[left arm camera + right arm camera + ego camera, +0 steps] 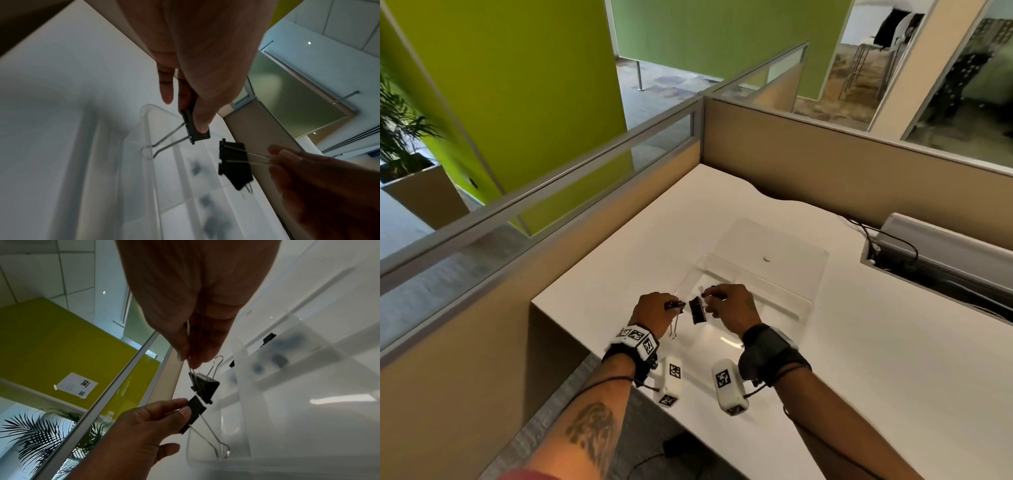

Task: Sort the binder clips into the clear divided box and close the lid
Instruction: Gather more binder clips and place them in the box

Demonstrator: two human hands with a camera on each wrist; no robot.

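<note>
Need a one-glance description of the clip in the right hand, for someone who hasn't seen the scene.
Find the white desk, then the clear divided box lying open on it. Two hands hover at its near-left corner; the right hand dangles a black binder clip by its wire handle, while the left hand's clip is pinched by its body.

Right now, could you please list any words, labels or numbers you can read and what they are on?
No readable text.
Wrist bands and camera pods: black-and-white square marker patterns, no words.
Paper sheet on the yellow-green partition: print too small and blurred to read.
Binder clips, clear box: unmarked.

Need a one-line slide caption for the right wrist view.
Right hand and left hand each pinch a black binder clip beside the clear divided box.
</note>
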